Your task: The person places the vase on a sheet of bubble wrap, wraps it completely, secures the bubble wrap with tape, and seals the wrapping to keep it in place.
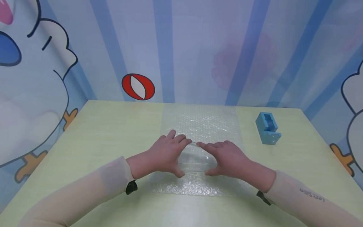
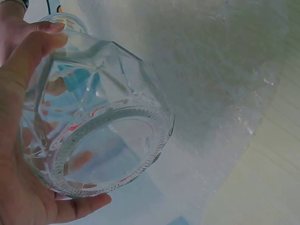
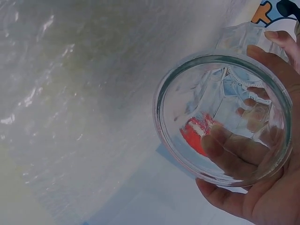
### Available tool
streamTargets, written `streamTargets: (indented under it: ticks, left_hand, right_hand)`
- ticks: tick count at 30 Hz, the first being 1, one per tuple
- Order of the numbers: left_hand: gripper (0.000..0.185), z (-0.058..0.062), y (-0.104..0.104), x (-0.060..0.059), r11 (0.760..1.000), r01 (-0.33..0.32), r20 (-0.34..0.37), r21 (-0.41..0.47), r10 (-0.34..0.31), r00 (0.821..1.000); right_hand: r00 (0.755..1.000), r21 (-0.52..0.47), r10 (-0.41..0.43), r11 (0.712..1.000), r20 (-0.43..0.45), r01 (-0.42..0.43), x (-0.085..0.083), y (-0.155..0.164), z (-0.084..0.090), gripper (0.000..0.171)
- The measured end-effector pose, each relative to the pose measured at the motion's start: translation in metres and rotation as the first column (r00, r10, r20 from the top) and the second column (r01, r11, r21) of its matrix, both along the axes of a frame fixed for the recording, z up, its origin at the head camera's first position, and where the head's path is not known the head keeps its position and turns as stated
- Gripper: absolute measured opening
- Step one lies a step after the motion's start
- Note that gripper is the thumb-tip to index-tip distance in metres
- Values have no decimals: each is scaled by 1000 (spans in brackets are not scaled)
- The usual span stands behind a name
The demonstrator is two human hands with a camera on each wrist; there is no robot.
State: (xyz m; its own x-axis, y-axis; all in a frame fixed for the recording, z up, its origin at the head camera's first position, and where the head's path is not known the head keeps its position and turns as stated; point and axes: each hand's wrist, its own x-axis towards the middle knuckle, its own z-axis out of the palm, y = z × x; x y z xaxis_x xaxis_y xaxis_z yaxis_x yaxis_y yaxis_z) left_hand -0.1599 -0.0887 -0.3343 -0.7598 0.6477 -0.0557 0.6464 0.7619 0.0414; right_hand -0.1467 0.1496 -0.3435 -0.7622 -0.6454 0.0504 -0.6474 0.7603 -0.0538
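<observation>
Pale green surface (image 1: 113, 132) carries a sheet of bubble wrap (image 1: 201, 123) laid flat down the middle, so it sits as padding under the work. Clear faceted glass jar (image 1: 195, 159) lies on its side on the wrap's near half, between both hands, base toward the left hand and open mouth toward the right. Left hand (image 1: 165, 154) cups the base end, fingers (image 2: 28, 56) curled round the glass wall, thumb below. Right hand (image 1: 228, 157) grips the mouth end, fingers (image 3: 276, 61) wrapped over the rim; holding both ends likely keeps the jar from rolling. Blue tape dispenser (image 1: 267, 128) stands well apart at right, untouched.
</observation>
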Motion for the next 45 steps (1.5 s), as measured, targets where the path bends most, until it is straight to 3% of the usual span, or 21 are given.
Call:
streamTargets:
  ticks: [45]
  left_hand:
    - [95,6,9,-9,998,16,34,-62,-14,999]
  right_hand:
    - [996,-88,-23,996,85,31,-9,9,-14,90]
